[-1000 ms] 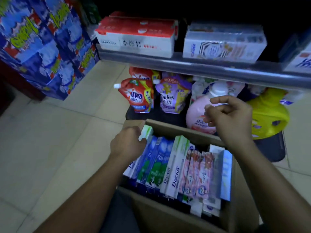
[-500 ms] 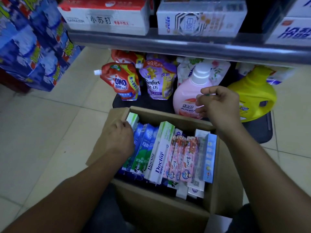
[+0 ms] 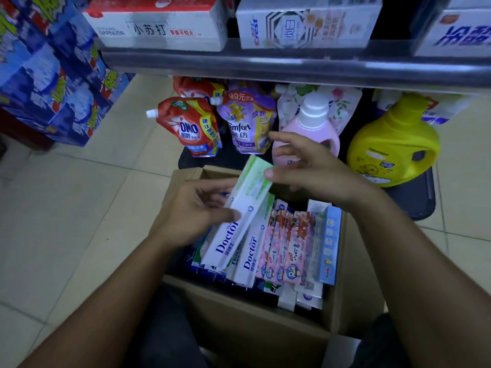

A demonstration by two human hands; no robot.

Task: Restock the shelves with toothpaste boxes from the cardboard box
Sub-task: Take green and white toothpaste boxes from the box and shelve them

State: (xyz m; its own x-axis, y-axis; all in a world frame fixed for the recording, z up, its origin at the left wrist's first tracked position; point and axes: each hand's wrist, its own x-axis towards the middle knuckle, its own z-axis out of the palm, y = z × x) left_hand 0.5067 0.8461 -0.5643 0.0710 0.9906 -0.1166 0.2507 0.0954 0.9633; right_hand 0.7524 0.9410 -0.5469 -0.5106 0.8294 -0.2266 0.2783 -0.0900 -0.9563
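An open cardboard box (image 3: 247,330) stands on the floor below me, packed with several toothpaste boxes. My left hand (image 3: 191,211) grips a white and green "Doctor" toothpaste box (image 3: 239,216) and holds it tilted above the others. My right hand (image 3: 310,168) hovers at that box's upper end with fingers spread, its thumb tip touching the green end. A second "Doctor" box (image 3: 252,253) and pink toothpaste boxes (image 3: 287,248) lie packed in the carton. The metal shelf (image 3: 292,67) above carries white toothpaste cartons (image 3: 305,25).
Under the shelf stand a red OMO pouch (image 3: 190,128), a purple Comfort pouch (image 3: 247,123), a pink bottle (image 3: 313,128) and a yellow jug (image 3: 393,144). Blue packs (image 3: 47,70) are stacked at the left. Pale floor tiles (image 3: 79,208) lie left of the carton.
My left hand has pulled a "Doctor" box up out of the carton. My right hand has dropped from in front of the pink bottle, opened, and reached the box's top end.
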